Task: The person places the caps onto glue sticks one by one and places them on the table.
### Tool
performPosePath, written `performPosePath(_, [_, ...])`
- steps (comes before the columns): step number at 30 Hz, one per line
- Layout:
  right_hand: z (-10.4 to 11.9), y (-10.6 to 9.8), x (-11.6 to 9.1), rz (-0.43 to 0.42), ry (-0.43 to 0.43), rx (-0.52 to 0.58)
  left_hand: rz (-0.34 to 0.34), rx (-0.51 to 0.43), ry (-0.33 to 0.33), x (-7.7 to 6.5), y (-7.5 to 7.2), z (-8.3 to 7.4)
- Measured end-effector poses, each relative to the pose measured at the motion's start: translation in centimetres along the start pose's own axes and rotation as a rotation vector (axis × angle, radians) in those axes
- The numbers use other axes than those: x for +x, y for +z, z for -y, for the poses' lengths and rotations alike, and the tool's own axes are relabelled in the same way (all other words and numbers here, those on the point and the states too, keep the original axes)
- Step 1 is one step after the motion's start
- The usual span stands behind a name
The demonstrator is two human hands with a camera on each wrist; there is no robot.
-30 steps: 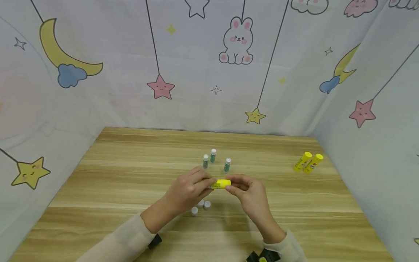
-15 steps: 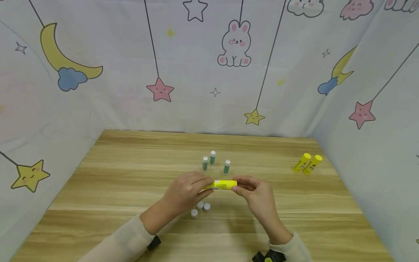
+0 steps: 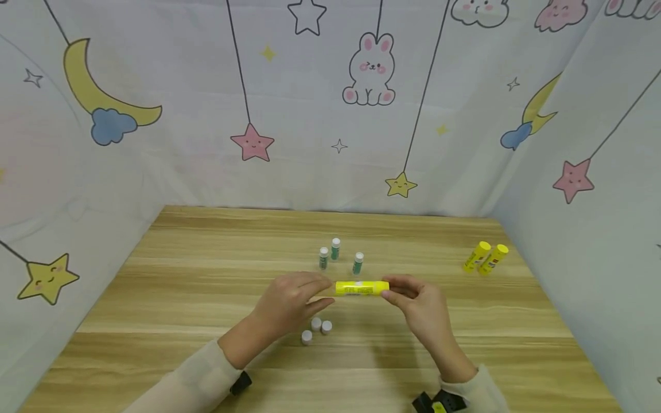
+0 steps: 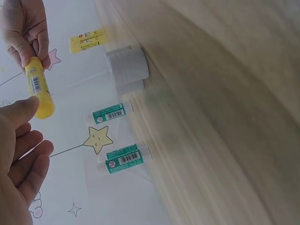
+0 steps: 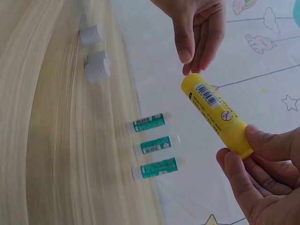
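Observation:
Between both hands, above the wooden table, lies a yellow glue stick [image 3: 361,288], held level. My right hand [image 3: 428,304] pinches its right end with thumb and fingers; the right wrist view shows this grip on the glue stick [image 5: 213,115] closely. At the other end my left hand [image 3: 291,301] has its fingers spread loosely, fingertips right by the tip. In the left wrist view the left thumb [image 4: 23,112] overlaps the end of the glue stick [image 4: 40,89], while the other fingers hang apart from it.
Several small things stand on the table [image 3: 206,252]: three green-and-white glue sticks [image 3: 358,264] beyond the hands and three short white cylinders [image 3: 317,324] nearer. Two more yellow glue sticks [image 3: 477,257] stand at the back right. A printed cloth [image 3: 310,166] hangs behind.
My right hand has moved right, drawing the yellow glue stick out of my left hand's grip. The left fingers have loosened, and the stick shows along more of its length.

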State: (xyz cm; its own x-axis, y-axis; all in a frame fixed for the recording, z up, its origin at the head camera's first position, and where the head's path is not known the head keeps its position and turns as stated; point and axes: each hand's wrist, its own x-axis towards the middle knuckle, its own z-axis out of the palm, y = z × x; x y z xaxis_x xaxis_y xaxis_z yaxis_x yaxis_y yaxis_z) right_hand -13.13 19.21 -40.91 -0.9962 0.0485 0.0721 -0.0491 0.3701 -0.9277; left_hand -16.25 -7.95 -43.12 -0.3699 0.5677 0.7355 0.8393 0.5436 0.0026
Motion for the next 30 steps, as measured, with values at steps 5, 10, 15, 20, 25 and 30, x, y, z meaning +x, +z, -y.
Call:
performPosePath(5, [-0.5,-0.9,0.3,-0.02,-0.027,-0.081,0.015,-0.026,-0.057,-0.2,0.1,0.3])
performPosePath(10, [-1.0,-1.8,0.8,-0.039,-0.044,-0.142,0.016,-0.033,-0.12,-0.4,0.2,0.7])
performPosePath(15, [-1.5,-2.9,1.6,-0.049,-0.089,-0.224,0.01,-0.047,-0.154,-0.6,0.2,1.1])
performPosePath(20, [-2.0,-4.4,2.4,-0.07,-0.142,-0.345,0.021,-0.056,-0.189,-0.8,0.3,1.2])
performPosePath(25, [-2.6,-6.1,3.3,-0.084,-0.175,-0.446,0.039,-0.059,-0.231,-0.8,0.3,1.2])
performPosePath(30, [-3.2,-7.9,4.3,-0.088,-0.189,-0.525,0.052,-0.056,-0.252,-0.9,0.4,1.3])
